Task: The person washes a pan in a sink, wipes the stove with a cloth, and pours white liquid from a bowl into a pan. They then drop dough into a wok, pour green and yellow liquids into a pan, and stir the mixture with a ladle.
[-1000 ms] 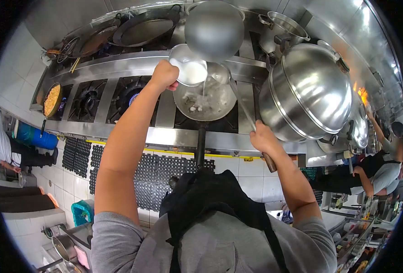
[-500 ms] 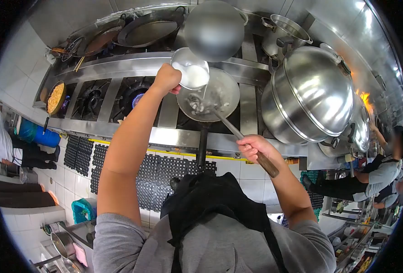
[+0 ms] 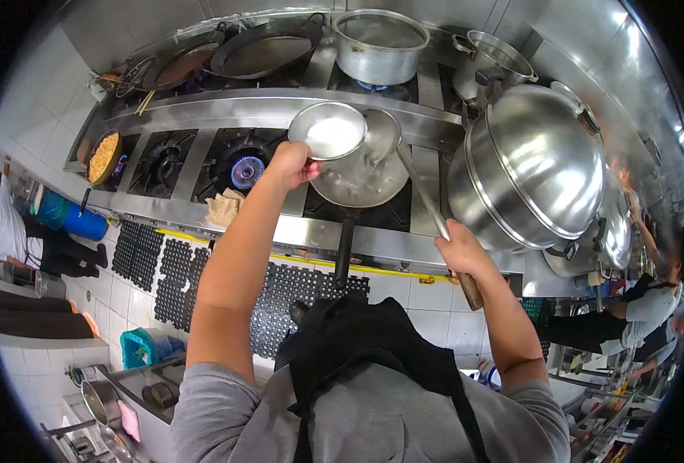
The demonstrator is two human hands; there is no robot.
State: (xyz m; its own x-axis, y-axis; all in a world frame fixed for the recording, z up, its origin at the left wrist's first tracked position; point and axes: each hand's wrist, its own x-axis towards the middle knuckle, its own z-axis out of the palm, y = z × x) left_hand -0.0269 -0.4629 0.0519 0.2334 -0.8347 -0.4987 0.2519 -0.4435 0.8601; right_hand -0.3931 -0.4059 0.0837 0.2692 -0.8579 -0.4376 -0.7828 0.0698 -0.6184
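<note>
Steel stovetop point(image 3: 295, 228) under me; pan point(image 3: 357, 194) centred, its handle toward six; left hand point(image 3: 292, 164) pinching the bowl's point(image 3: 328, 133) rim at eleven, likely so drips land inside; right hand point(image 3: 463, 251) wrapped round the ladle point(image 3: 425, 192), length probably sparing fingers heat; domed pot point(image 3: 538, 162) at three.

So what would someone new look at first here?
Probably the huge, shiny domed pot on the right. Then the bowl of white stuff in the left hand, by the middle pan, where the right hand holds a ladle. A blue flame glows to their left.
</note>
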